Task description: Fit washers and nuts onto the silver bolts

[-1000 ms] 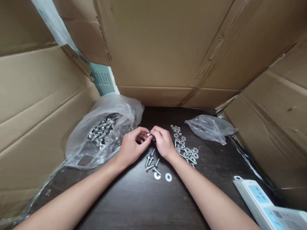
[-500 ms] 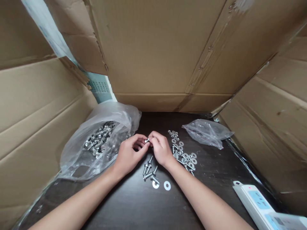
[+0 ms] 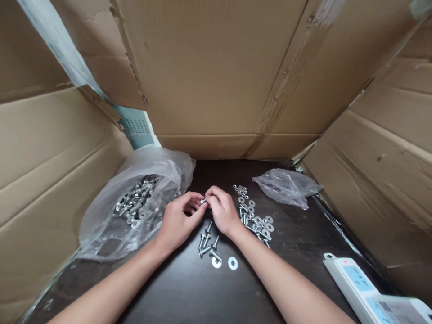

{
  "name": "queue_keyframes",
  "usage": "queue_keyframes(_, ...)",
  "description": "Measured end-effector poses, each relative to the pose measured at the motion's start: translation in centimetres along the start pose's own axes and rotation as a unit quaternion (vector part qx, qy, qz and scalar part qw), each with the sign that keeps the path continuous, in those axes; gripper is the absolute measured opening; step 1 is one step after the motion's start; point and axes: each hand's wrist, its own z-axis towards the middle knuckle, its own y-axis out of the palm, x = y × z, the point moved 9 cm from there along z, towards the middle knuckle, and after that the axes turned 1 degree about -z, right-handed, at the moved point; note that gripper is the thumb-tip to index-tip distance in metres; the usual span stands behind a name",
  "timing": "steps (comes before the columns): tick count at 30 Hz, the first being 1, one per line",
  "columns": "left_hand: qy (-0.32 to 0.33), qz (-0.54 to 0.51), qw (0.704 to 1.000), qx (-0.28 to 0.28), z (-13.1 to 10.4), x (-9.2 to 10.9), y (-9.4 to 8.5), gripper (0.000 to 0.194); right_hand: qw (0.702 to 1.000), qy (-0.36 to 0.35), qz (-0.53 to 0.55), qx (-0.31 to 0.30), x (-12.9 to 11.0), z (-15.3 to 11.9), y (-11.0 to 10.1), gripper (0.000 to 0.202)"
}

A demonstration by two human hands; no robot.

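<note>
My left hand [image 3: 182,218] pinches a small metal bolt [image 3: 203,201] between thumb and forefinger. At the bolt's other end, the fingertips of my right hand [image 3: 222,211] are closed on it; any nut there is too small to tell. Just below my hands several bolts [image 3: 206,238] lie on the dark table [image 3: 189,288], with two flat washers [image 3: 232,263] near them. Right of my right hand are loose bolts and washers [image 3: 258,225], and small nuts [image 3: 241,191] lie behind those.
An open clear plastic bag [image 3: 101,216] full of bolts lies at the left. A flat plastic bag [image 3: 286,184] is at the back right. The white power strip [image 3: 357,279] sits at the front right. Cardboard walls [image 3: 216,67] stand behind and on both sides.
The view has shifted slightly, so the table items appear a little further left. Both hands stay together around the bolt, which is turned a little differently.
</note>
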Motion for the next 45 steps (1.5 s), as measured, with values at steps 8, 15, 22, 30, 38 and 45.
queue_keyframes(8, 0.007, 0.002, 1.0, 0.001, -0.1, 0.3, 0.0, 0.014, 1.0, 0.005, 0.013, -0.002, 0.1, 0.0, -0.1, 0.015)
queue_keyframes(15, 0.01, 0.004, 1.0, -0.008, 0.0, 0.4, 0.1, 0.013, 1.0, 0.005, 0.009, -0.01, 0.0, -0.1, 0.0, 0.016)
queue_keyframes(22, 0.009, -0.005, 1.0, -0.01, 0.1, 0.5, 0.2, 0.014, 1.0, -0.004, 0.011, -0.009, -0.1, -0.2, 0.1, 0.017)
queue_keyframes(30, 0.013, -0.003, 1.0, -0.017, 0.0, 0.5, 0.2, 0.014, 1.0, -0.023, -0.016, -0.013, -0.4, -0.3, 0.2, 0.02)
queue_keyframes(38, 0.02, 0.003, 1.0, -0.014, 0.0, 0.7, 0.1, 0.012, 0.999, -0.029, -0.025, -0.017, -0.6, -0.3, 0.2, 0.022)
queue_keyframes(45, 0.015, -0.003, 1.0, -0.015, 0.0, 0.7, 0.1, 0.013, 0.999, -0.035, -0.03, -0.017, -0.9, -0.2, 0.2, 0.022)
